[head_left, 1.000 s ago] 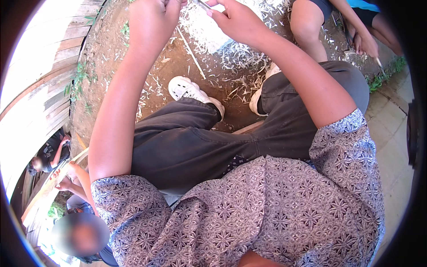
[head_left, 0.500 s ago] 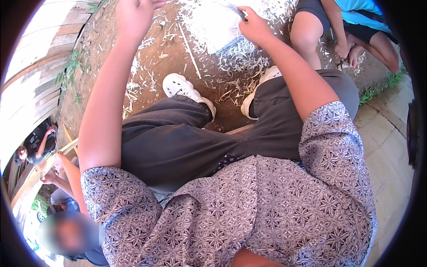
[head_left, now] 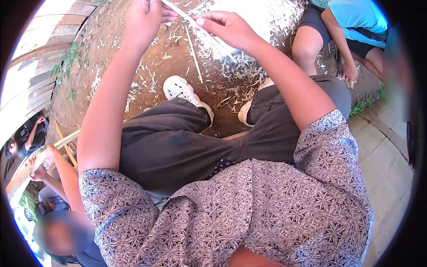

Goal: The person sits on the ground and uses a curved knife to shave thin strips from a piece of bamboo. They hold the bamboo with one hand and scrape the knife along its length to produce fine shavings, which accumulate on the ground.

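Observation:
A thin pale strip, like split bamboo or wood [head_left: 218,43], slants down to the right from the top edge. My left hand [head_left: 144,20] grips it near its upper end, with fingertips partly cut off by the frame. My right hand [head_left: 229,29] pinches the same strip lower down between thumb and fingers. Beneath the hands lies a bright white sheet [head_left: 255,20], strewn with pale curled shavings [head_left: 247,66]. Another thin stick [head_left: 194,55] rests on the dirt between my hands and my white clog [head_left: 182,89].
Brown soil [head_left: 111,58] with scattered shavings surrounds my feet. A person in a blue shirt [head_left: 358,20] crouches at the right beside a paved strip [head_left: 378,147]. At the left, another person's hands [head_left: 42,164] hold a long pale plank [head_left: 22,180]. Wooden boards [head_left: 40,53] line the far left.
My right hand has moved left and now pinches the pale strip; the small dark object it held is no longer visible. My left hand has shifted slightly right and down.

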Demonstrator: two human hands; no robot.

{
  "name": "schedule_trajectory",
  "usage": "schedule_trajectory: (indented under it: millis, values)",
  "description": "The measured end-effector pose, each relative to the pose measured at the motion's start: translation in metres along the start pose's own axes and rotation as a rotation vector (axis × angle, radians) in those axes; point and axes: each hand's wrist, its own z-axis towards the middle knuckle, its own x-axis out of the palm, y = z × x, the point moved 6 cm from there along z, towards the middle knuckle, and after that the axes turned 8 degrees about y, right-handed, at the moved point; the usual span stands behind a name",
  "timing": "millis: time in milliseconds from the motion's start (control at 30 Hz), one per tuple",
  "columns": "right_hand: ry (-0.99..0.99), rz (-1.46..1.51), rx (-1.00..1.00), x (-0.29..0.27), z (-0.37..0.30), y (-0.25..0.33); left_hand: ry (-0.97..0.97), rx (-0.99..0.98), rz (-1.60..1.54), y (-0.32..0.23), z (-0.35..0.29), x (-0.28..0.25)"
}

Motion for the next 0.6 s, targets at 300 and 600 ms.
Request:
schedule_trajectory:
  millis: [300,600]
  values:
    - [0.224,0.26,0.101,0.017,0.001,-0.003,0.113,0.005,-0.027,0.01,0.0,0.012]
    - [0.104,0.133,0.11,0.012,0.002,-0.013,0.126,-0.016,0.024,0.015,0.0,0.017]
